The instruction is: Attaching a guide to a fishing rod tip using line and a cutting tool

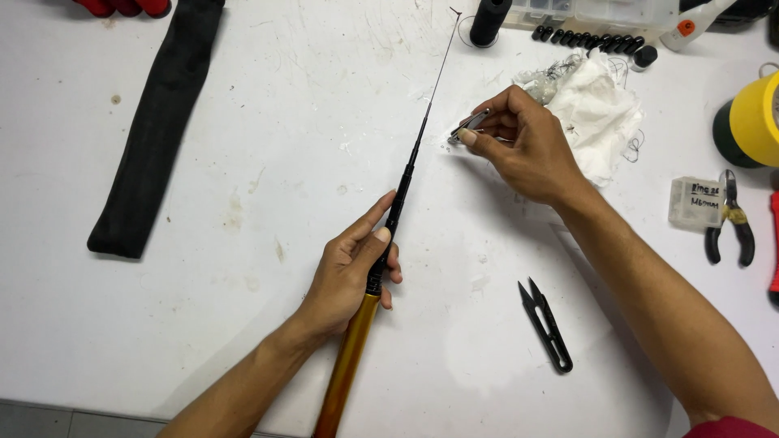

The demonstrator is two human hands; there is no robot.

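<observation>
A telescopic fishing rod point(406, 174) lies slanted across the white table point(268, 146), with a gold butt section near me and thin black sections tapering to a fine tip at the far edge. My left hand point(350, 272) grips the rod where gold meets black, thumb along the shaft. My right hand point(519, 142) is just right of the rod's thin part, pinching a small silvery metal piece point(464, 128) between thumb and fingers.
A long black cloth sleeve point(158, 122) lies at left. Black thread snips point(545, 324) sit near my right forearm. A crumpled white cloth point(596, 109), a black spool point(489, 20), pliers point(730, 219), a small clear box point(694, 201) and a yellow tape roll point(755, 118) crowd the right side.
</observation>
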